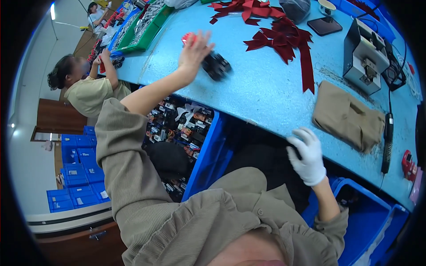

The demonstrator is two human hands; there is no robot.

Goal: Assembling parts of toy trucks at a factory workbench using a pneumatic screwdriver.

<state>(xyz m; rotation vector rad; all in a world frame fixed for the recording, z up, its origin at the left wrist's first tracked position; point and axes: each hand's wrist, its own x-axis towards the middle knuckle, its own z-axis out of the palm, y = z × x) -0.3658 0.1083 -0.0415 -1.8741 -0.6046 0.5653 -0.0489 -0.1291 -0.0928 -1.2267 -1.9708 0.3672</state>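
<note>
My bare left hand [194, 53], grip open wide, lifts over a glossy black bundle [216, 65] on the blue bench [266, 93]; my gloved right hand [307, 155], fingers loosely curled and holding nothing, rests at its edge near folded tan cloth [348, 116].

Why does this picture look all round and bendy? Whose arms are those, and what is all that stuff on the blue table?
The picture comes from a small wide camera worn on a person's head, looking down, so straight edges bend. The two arms are that person's own. The bare left hand is raised over the blue table, right by a blurry black item and something red; I cannot tell if it grips them. The right hand, in a white glove, rests at the table's edge and holds nothing I can see. On the table lie dark red ribbon bows, a folded tan cloth, a phone and a grey machine. Below is a blue crate of small parts. Another person works nearby.
</note>
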